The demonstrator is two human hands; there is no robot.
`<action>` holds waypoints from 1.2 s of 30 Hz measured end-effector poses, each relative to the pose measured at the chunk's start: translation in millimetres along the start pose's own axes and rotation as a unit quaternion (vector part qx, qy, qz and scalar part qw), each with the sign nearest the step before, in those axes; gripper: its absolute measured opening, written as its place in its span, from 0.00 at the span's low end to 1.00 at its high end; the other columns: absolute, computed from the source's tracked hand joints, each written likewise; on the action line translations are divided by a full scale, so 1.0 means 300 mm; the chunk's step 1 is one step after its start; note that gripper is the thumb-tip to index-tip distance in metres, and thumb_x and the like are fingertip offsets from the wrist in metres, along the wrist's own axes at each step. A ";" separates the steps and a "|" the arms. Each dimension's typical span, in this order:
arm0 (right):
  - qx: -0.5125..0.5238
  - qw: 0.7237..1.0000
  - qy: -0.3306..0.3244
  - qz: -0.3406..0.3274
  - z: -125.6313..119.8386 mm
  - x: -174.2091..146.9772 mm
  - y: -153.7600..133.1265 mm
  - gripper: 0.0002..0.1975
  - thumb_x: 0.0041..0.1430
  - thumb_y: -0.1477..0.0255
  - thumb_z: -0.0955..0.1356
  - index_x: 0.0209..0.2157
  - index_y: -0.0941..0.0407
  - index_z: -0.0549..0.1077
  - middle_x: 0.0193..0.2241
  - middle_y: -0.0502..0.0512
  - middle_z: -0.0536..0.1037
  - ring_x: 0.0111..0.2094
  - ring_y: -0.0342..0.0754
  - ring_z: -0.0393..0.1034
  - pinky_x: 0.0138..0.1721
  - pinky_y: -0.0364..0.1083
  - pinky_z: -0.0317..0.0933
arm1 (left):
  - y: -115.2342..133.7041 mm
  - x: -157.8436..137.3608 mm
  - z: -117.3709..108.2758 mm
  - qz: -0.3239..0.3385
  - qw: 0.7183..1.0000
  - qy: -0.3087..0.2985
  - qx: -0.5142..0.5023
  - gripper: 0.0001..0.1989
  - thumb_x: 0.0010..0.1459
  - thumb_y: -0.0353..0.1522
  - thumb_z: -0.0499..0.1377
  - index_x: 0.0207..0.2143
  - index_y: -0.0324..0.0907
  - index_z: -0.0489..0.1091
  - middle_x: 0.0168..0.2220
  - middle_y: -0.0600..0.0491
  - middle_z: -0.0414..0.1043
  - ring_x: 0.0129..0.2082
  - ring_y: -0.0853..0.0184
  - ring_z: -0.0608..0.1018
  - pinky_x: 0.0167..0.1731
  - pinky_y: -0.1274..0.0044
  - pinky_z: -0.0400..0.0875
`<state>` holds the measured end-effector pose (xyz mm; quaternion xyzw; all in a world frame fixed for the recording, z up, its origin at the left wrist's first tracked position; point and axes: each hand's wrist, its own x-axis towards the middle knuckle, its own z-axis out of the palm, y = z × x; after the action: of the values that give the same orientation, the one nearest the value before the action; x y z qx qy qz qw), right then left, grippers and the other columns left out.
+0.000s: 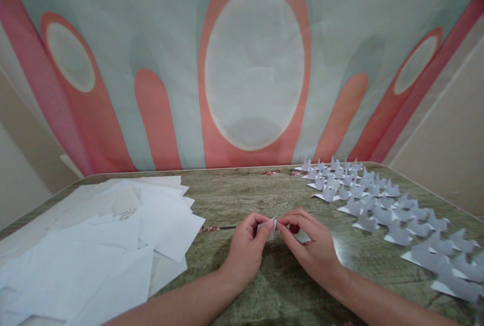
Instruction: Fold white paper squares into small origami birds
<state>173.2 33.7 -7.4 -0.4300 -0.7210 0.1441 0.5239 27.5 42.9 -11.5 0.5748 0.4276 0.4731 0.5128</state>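
Many white sheets (94, 260) lie leftmost on the table (230, 195); remotely, I record the left hand (246, 245) pinching a small folded paper (271, 230) centrally, the right hand (314, 240) pinching its right edge, and paper birds (352, 207) ranged rightmost.

No words or numbers can be read here. On the big, messy pile of flat white paper sheets (94, 265), one off-white piece of paper (126, 198) has a few short rows of dark print (127, 213). The rows are tiny, slanted and blurry, so I can't tell the letters or numbers. The print is on the far part of the pile, facing up.
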 end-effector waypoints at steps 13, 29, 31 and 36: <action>0.026 0.999 -0.007 0.047 0.005 0.000 -0.004 0.04 0.54 0.74 0.65 0.28 0.55 0.72 0.23 0.50 0.70 0.24 0.43 0.64 0.26 0.43 0.60 | 0.019 0.002 0.008 -0.088 0.990 -0.007 -0.107 0.15 0.48 0.42 0.61 0.28 0.37 0.71 0.24 0.54 0.69 0.25 0.72 0.67 0.27 0.81 0.60; 0.001 0.999 -0.037 -0.009 0.000 -0.002 0.007 0.04 0.54 0.78 0.65 0.30 0.56 0.71 0.27 0.53 0.70 0.28 0.44 0.65 0.29 0.43 0.61 | 0.020 0.001 0.007 -0.092 0.990 0.004 -0.110 0.13 0.49 0.39 0.62 0.27 0.36 0.70 0.24 0.55 0.69 0.25 0.73 0.67 0.27 0.81 0.59; -0.007 0.999 -0.040 -0.008 0.000 -0.003 0.011 0.04 0.53 0.78 0.65 0.30 0.56 0.71 0.27 0.53 0.70 0.28 0.44 0.64 0.29 0.43 0.61 | 0.023 0.001 0.008 -0.092 0.990 0.007 -0.108 0.13 0.48 0.39 0.62 0.27 0.36 0.70 0.24 0.55 0.68 0.25 0.73 0.66 0.27 0.81 0.59; -0.013 0.999 -0.035 0.001 0.007 -0.006 0.016 0.03 0.53 0.77 0.65 0.28 0.56 0.70 0.25 0.52 0.69 0.26 0.44 0.64 0.27 0.43 0.60 | 0.024 0.004 0.008 -0.092 0.990 0.007 -0.108 0.14 0.48 0.40 0.62 0.26 0.37 0.69 0.23 0.56 0.66 0.24 0.73 0.65 0.26 0.81 0.58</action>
<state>173.7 35.5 -12.5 -0.4326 -0.7400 0.1499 0.4927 30.1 42.7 -4.3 0.4709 0.4282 0.4716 0.6102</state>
